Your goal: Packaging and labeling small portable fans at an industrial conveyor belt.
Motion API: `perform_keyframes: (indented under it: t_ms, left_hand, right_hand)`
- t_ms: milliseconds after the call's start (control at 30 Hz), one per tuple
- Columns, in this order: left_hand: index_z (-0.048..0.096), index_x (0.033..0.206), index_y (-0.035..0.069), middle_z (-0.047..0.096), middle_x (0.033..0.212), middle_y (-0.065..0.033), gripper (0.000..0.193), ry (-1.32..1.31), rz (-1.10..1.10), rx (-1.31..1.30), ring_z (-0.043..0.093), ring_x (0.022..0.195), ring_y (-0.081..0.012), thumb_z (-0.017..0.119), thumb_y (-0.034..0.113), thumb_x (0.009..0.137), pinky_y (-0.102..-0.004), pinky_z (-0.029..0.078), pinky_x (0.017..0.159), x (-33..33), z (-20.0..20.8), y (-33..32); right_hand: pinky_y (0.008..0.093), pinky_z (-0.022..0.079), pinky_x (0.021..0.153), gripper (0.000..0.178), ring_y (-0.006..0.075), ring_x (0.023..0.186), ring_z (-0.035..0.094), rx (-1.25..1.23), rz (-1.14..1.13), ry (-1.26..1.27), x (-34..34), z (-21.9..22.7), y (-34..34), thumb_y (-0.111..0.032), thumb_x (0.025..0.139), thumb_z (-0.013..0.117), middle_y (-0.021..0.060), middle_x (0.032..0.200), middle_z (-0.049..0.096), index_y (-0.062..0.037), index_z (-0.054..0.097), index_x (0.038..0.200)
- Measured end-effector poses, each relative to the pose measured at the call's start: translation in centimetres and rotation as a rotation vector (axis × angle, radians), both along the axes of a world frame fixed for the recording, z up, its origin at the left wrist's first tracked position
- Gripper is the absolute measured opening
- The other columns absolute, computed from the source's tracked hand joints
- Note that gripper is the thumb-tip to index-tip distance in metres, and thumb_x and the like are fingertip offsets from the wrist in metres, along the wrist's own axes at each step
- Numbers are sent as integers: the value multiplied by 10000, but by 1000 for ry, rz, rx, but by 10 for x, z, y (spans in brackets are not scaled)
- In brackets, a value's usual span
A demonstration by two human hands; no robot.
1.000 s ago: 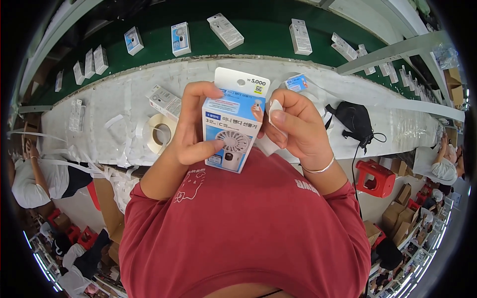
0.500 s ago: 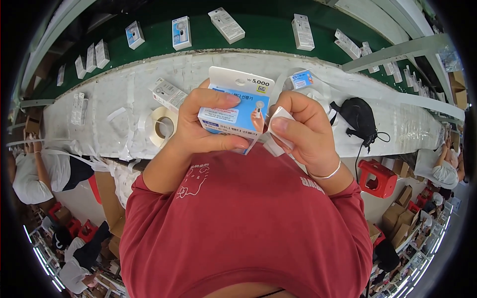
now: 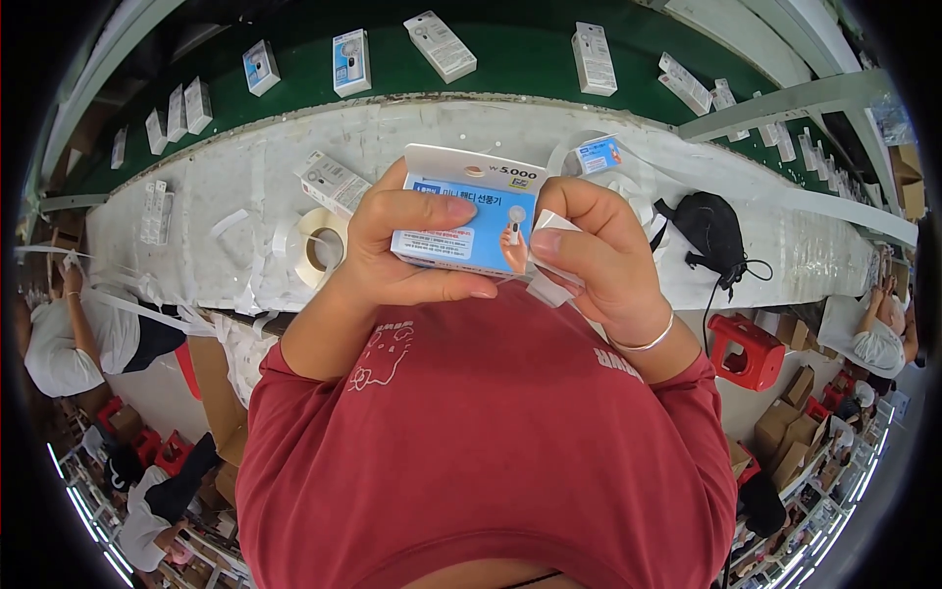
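A blue and white cardboard box (image 3: 469, 228) with a hanging tab along its top is held in front of my chest. My left hand (image 3: 397, 245) grips it from the left, thumb lying across the printed front and fingers around the back and lower edge. At the box's right end my right hand (image 3: 601, 257) pinches a white flap (image 3: 557, 228) between thumb and bent fingers. Another white flap (image 3: 549, 291) sticks out below that thumb. The inside of the box is hidden from me.
A white-covered table (image 3: 432, 123) lies beneath, with a tape roll (image 3: 321, 249), a white box (image 3: 332, 183), a roll with blue labels (image 3: 599, 154) and a black bag (image 3: 703, 236). Beyond runs a green conveyor belt (image 3: 510, 59) carrying several boxes. A red stool (image 3: 746, 351) stands at right.
The box has tilted so its front faces me more fully and its tab sits lower. My right hand keeps its pinch at the end. Boxes on the belt have shifted slightly left.
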State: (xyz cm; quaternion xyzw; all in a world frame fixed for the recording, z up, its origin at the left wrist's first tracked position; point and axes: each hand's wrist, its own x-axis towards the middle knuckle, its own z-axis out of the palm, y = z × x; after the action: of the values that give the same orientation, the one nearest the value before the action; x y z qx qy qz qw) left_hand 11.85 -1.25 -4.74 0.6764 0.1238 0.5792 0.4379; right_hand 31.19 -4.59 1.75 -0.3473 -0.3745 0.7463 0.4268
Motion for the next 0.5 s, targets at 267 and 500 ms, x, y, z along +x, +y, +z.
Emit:
perform_keyframes:
  t_ms: [267, 500]
  left_hand:
    - [573, 1024, 107, 586, 1014, -189, 564, 106, 65, 208, 591, 817, -250, 870, 157, 548, -312, 498, 663, -3, 8, 11]
    - [578, 1026, 118, 580, 1007, -207, 552, 179, 119, 282, 588, 821, -263, 862, 152, 554, -317, 502, 646, -5, 13, 11]
  right_hand:
    - [166, 347, 592, 116, 55, 618, 408, -1, 23, -64, 1, -2, 7, -48, 772, 606, -13, 665, 513, -50, 522, 691]
    - [166, 346, 591, 176, 59, 617, 406, 9, 72, -107, 0, -5, 18, -75, 757, 640, -18, 636, 493, -61, 507, 641]
